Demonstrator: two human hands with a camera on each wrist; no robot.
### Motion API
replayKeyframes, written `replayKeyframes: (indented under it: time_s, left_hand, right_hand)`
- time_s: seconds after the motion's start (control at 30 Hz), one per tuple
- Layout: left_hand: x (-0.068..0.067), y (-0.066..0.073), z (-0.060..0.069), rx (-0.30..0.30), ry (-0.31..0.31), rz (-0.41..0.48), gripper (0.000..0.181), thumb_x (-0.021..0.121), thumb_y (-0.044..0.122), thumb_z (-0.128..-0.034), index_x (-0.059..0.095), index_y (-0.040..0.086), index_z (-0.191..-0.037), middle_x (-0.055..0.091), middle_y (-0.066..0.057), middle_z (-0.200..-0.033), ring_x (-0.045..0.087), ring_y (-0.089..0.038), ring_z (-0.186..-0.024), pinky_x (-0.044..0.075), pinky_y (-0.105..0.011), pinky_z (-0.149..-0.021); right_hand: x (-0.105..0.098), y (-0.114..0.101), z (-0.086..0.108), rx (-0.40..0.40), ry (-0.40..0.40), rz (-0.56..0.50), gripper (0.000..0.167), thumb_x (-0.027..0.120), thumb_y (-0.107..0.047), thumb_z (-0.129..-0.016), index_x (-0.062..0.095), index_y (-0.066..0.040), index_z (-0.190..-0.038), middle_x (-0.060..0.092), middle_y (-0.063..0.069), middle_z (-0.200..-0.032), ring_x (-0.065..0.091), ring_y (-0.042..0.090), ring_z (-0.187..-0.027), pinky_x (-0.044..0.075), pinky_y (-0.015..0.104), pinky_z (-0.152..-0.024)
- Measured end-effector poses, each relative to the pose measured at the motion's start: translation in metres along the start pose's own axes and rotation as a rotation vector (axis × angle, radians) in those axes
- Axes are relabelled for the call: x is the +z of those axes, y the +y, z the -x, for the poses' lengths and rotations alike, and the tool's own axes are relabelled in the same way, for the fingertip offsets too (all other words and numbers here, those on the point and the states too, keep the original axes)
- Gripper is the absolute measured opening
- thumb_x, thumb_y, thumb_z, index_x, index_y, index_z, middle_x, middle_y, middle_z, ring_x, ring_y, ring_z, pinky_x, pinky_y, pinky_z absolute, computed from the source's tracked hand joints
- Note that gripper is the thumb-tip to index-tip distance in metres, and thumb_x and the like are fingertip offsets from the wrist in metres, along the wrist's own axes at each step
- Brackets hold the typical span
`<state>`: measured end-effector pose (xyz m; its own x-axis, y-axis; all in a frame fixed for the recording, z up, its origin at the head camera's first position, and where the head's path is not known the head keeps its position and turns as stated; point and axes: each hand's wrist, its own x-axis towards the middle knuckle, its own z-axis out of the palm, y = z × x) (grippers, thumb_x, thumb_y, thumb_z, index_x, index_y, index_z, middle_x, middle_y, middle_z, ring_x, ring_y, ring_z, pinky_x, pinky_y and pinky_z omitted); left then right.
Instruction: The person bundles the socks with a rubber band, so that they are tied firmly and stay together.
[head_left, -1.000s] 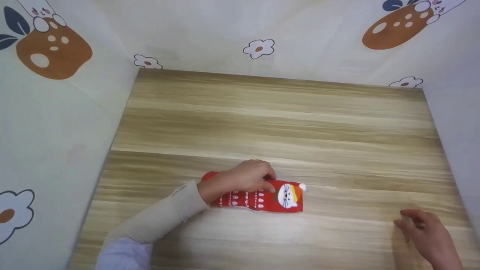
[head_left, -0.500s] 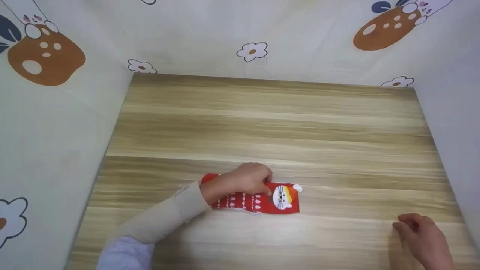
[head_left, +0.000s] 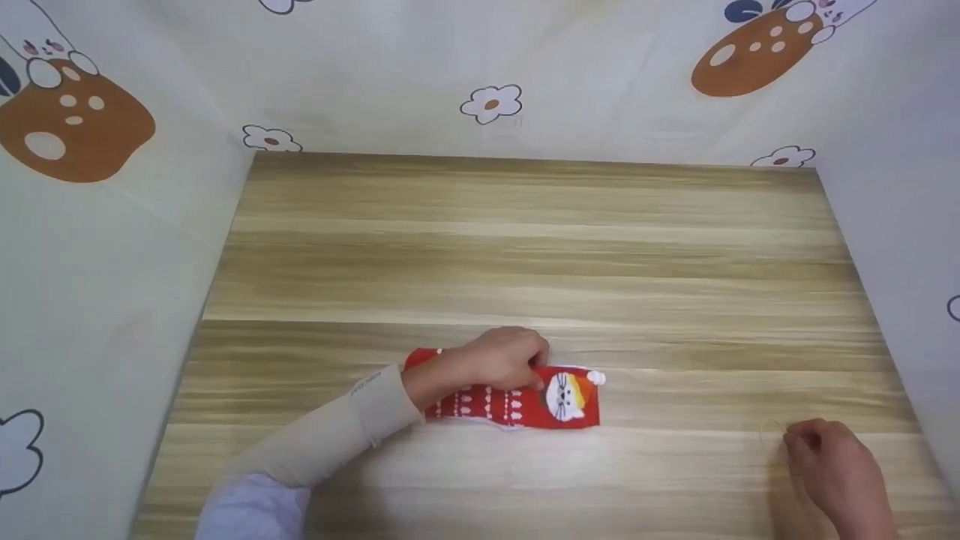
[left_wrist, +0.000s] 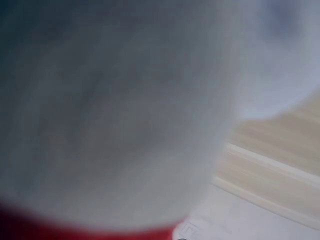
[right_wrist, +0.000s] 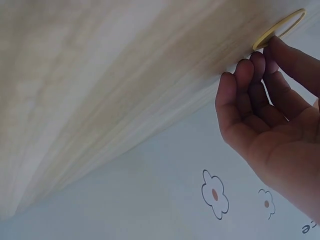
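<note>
On the table (head_left: 525, 262): the red sock (head_left: 525, 409) lies flat, cat face (head_left: 564, 396) rightward.
Left hand (head_left: 504, 360): fingers grip the sock, steadying it, I judge from my remote feed.
Right hand (head_left: 836, 457): fingers pinch a yellow band (right_wrist: 259, 42), well apart from the sock.
Band: my next move calls, I'd say, for bringing it to the sock's cat end.
Left wrist (head_left: 435, 381): lies over the sock, hiding part, likely crowding access.
Walls (head_left: 375, 75): flowered, on three sides.
</note>
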<state>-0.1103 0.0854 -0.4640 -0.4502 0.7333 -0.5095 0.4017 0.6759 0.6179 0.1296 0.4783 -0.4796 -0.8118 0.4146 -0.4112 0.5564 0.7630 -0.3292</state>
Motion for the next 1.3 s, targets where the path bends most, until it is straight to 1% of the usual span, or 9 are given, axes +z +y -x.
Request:
replayKeyframes:
  time_s: [0.2,0.37,0.5,0.63,0.8,0.9,1.0,1.13,1.3]
  left_hand:
    - [-0.003,0.004,-0.003,0.019,-0.012,0.003,0.016,0.078,0.029,-0.0921,0.068,0.018,-0.098,0.068,0.004,-0.095,0.063,-0.011,-0.086,0.054,-0.031,-0.081]
    - [-0.007,0.008,-0.007,0.044,-0.017,0.017,0.018,0.078,0.03,-0.0918,0.066,0.019,-0.101,0.069,0.004,-0.1,0.063,-0.011,-0.09,0.056,-0.031,-0.081]
    - [-0.01,0.01,-0.01,0.056,-0.015,0.03,0.02,0.078,0.031,-0.0912,0.066,0.019,-0.103,0.069,0.003,-0.105,0.062,-0.011,-0.094,0.057,-0.031,-0.081]
    - [-0.011,0.01,-0.013,0.063,-0.024,0.054,0.019,0.078,0.031,-0.0912,0.065,0.02,-0.1,0.068,0.003,-0.105,0.063,-0.011,-0.095,0.057,-0.03,-0.081]
    - [-0.011,0.009,-0.017,0.068,-0.036,0.086,0.019,0.078,0.03,-0.0912,0.064,0.02,-0.098,0.068,0.004,-0.104,0.063,-0.01,-0.094,0.058,-0.029,-0.08]
    - [-0.012,0.009,-0.018,0.065,-0.033,0.098,0.018,0.078,0.03,-0.0915,0.064,0.02,-0.098,0.068,0.003,-0.104,0.064,-0.01,-0.094,0.058,-0.028,-0.078]
    - [-0.012,0.008,-0.017,0.065,-0.032,0.104,0.017,0.078,0.029,-0.0923,0.064,0.02,-0.098,0.068,0.002,-0.105,0.064,-0.012,-0.093,0.058,-0.028,-0.078]
    - [-0.013,0.009,-0.016,0.066,-0.027,0.105,0.016,0.077,0.028,-0.0932,0.064,0.02,-0.099,0.069,0.001,-0.107,0.064,-0.012,-0.093,0.058,-0.028,-0.078]
    - [-0.013,0.009,-0.015,0.072,-0.018,0.097,0.015,0.076,0.028,-0.094,0.064,0.02,-0.099,0.069,0.0,-0.108,0.064,-0.012,-0.093,0.057,-0.029,-0.079]
  right_hand:
    - [-0.002,-0.001,-0.001,0.007,0.014,-0.03,0.043,0.049,-0.03,-0.105,0.063,0.009,-0.117,0.068,0.019,-0.102,0.062,0.023,-0.087,0.047,0.029,-0.069]
    - [-0.004,-0.007,0.005,0.044,-0.016,-0.249,0.042,0.048,-0.038,-0.109,0.06,0.001,-0.119,0.076,0.004,-0.102,0.065,0.004,-0.084,0.051,0.018,-0.07]
    - [-0.005,-0.016,0.006,0.009,-0.003,-0.543,0.038,0.055,-0.034,-0.107,0.06,0.002,-0.12,0.078,-0.005,-0.099,0.071,0.002,-0.088,0.057,0.018,-0.078]
    - [-0.005,-0.024,0.006,-0.089,-0.021,-0.925,0.029,0.06,-0.022,-0.105,0.06,0.004,-0.119,0.076,-0.001,-0.098,0.073,0.011,-0.091,0.06,0.024,-0.082]
    - [-0.003,-0.033,0.006,-0.243,-0.121,-1.263,0.022,0.047,-0.008,-0.109,0.06,0.001,-0.124,0.074,0.004,-0.107,0.072,0.015,-0.095,0.059,0.027,-0.086]
    - [-0.003,-0.041,0.003,-0.32,-0.189,-1.39,0.03,0.039,0.002,-0.109,0.059,-0.002,-0.131,0.075,0.004,-0.115,0.071,0.016,-0.096,0.059,0.027,-0.087]
    - [0.0,-0.048,-0.002,-0.383,-0.298,-1.59,0.041,0.03,0.01,-0.107,0.057,-0.003,-0.134,0.073,0.007,-0.122,0.071,0.02,-0.097,0.059,0.03,-0.088]
    - [0.005,-0.054,-0.007,-0.384,-0.44,-1.914,0.046,0.018,0.014,-0.105,0.055,-0.002,-0.128,0.069,0.012,-0.124,0.07,0.027,-0.102,0.059,0.032,-0.092]
    - [0.008,-0.055,-0.01,-0.339,-0.564,-2.182,0.043,0.012,0.006,-0.109,0.054,0.001,-0.12,0.067,0.018,-0.12,0.068,0.03,-0.108,0.058,0.031,-0.093]
